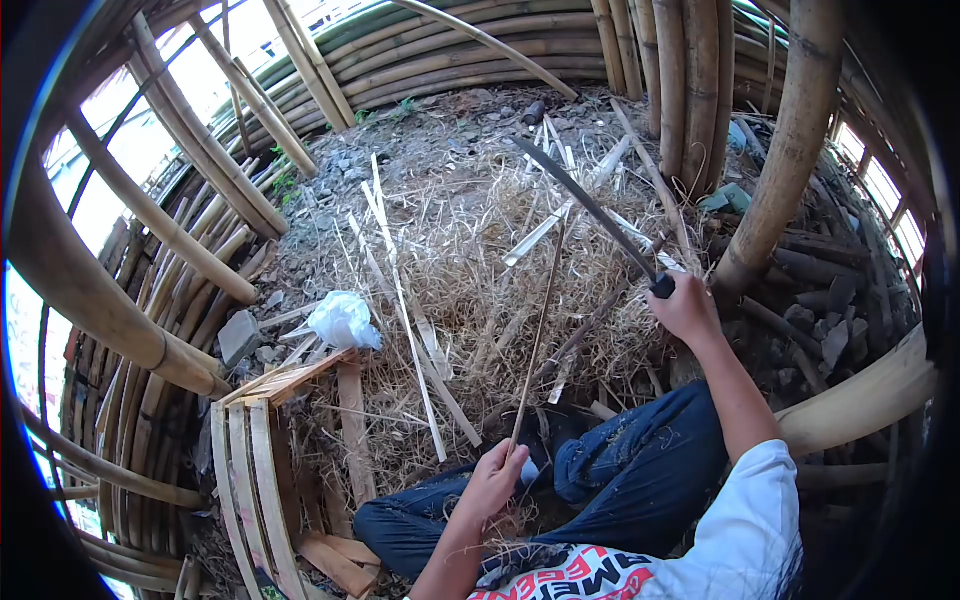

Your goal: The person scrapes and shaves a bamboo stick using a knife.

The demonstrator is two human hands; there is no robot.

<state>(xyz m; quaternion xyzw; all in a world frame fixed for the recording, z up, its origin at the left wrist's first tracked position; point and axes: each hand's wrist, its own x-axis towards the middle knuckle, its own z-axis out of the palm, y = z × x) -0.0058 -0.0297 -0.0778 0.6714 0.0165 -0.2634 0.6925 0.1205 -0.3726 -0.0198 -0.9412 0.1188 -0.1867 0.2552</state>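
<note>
My right hand [685,305] is closed around the dark handle of a machete [595,208]. Its long blade points up and to the left, over the shavings. In my left hand [492,478], held low in front of my lap, is the lower end of a thin brown bamboo strip [541,325]. The strip stands out away from me, tilted slightly right. Blade and strip are apart, with the machete to the right of the strip. My legs in blue trousers [640,450] are bent beneath both hands.
Dry bamboo shavings [470,270] cover the ground, with pale split strips [400,300] lying across them. At the left stand a wooden crate [245,480] and a white plastic bag [344,320]. Thick bamboo poles [785,150] rise on both sides; stacked bamboo [460,50] lines the back.
</note>
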